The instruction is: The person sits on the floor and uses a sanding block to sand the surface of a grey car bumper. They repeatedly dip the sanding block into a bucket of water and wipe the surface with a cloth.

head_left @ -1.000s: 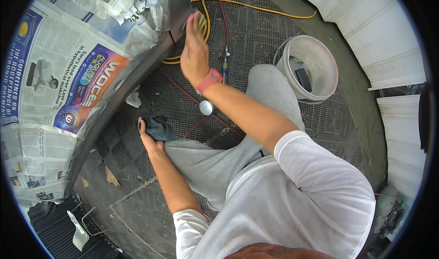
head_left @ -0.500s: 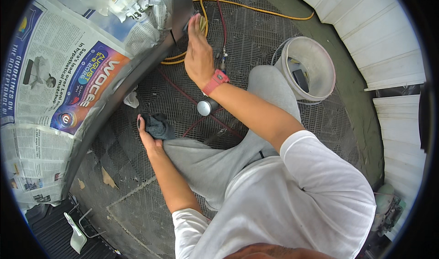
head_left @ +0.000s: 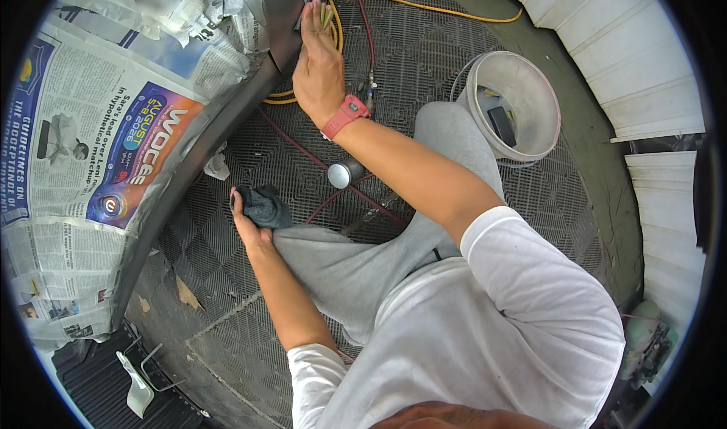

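Note:
Up against the bare dark grey edge (head_left: 286, 21) of a curved panel is my right hand (head_left: 318, 77), wearing a red watch (head_left: 348, 117). Its fingers lie long and close together over a small yellow-green pad (head_left: 325, 15), which is mostly hidden. My left hand (head_left: 250, 228) is lower down beside my knee, curled around a bunched dark grey cloth (head_left: 266, 208). Newspaper (head_left: 91, 149) taped over the panel covers most of its surface on the left.
A whitish bucket (head_left: 547, 107) with a dark block (head_left: 501, 126) inside stands at the right. On the black grid mat are a round metal-topped can (head_left: 341, 175), a red hose (head_left: 365, 31) and a yellow hose (head_left: 454, 16). A crumpled paper (head_left: 217, 164) lies below the panel.
My right hand has moved a little farther up along the panel edge. The left hand keeps its hold on the cloth, and the whole view has shifted slightly.

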Demonstrator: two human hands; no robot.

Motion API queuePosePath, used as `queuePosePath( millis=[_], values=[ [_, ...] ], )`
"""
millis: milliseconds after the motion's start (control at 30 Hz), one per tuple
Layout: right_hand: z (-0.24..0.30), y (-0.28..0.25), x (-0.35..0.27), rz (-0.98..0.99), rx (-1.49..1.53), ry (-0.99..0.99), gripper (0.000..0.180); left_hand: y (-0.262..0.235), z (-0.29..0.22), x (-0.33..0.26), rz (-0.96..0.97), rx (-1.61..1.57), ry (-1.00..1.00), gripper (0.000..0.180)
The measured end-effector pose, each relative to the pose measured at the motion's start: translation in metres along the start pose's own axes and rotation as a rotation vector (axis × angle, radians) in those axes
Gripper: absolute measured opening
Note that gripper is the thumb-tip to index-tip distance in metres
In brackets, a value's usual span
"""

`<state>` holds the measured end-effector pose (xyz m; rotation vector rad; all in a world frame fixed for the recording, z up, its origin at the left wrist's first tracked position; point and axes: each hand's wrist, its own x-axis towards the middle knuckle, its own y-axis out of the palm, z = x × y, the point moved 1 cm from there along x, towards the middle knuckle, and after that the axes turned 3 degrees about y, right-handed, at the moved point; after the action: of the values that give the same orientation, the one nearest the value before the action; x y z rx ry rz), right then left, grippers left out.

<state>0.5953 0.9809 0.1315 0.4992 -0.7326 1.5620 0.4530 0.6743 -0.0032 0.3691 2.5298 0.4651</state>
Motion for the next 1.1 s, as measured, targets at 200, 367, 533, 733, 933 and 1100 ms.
queuePosePath(
  millis=[200, 367, 533, 733, 933, 1100],
  values=[
    [-0.02, -0.021, -0.026, 0.167, -0.03, -0.04, 0.074, -0.001, -0.006, -0.006, 0.015, -0.01, -0.01, 0.047],
    [-0.002, -0.009, -0.005, -0.017, 0.027, 0.045, 0.065, 0.002, -0.005, -0.008, 0.011, 0.029, 0.011, 0.05],
    [0.009, -0.01, -0.025, 0.04, 0.014, 0.005, 0.068, 0.003, -0.004, -0.011, -0.023, 0.1, 0.042, 0.047],
    [0.002, -0.001, -0.007, 0.01, -0.006, 0.036, 0.07, 0.006, -0.005, -0.013, -0.009, 0.099, 0.019, 0.054],
    [0.005, -0.012, -0.002, 0.042, -0.022, -0.046, 0.072, 0.005, -0.006, -0.009, -0.021, 0.103, 0.035, 0.049],
    [-0.012, -0.016, -0.033, 0.123, -0.099, -0.09, 0.068, 0.021, 0.0, -0.016, -0.008, 0.112, 0.046, 0.046]
  ],
)
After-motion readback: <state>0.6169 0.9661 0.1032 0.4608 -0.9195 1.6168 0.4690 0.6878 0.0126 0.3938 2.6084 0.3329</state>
